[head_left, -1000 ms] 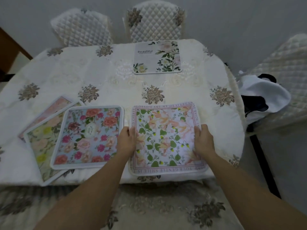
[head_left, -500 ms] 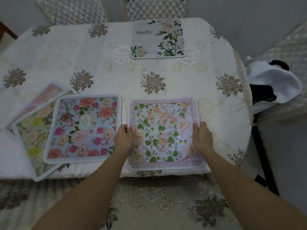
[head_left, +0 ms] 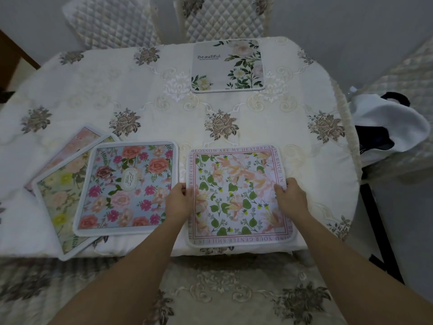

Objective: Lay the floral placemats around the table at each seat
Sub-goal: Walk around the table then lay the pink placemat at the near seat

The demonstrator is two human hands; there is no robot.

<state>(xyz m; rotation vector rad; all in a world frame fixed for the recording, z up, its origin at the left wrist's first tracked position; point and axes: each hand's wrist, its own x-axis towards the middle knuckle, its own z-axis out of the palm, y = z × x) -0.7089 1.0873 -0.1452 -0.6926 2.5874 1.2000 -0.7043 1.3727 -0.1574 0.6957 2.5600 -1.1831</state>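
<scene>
now setting the mat (head_left: 236,195) at the near seat: left hand (head_left: 180,199) pinching its left edge, right hand (head_left: 291,197) pinching its right edge, mat flat on the table (head_left: 105,95) between them. by the look, nearly placed. next calls for letting go, reaching left of the left hand to the blue mat (head_left: 126,186) atop two more, and lifting only that one for a bare seat. far beyond both hands, a grey mat (head_left: 227,66) already laid. hard to tell whether fingertips tuck under the edges; lower stacked mats mostly covered; bag (head_left: 386,127) right of the right hand, contents unclear.
</scene>
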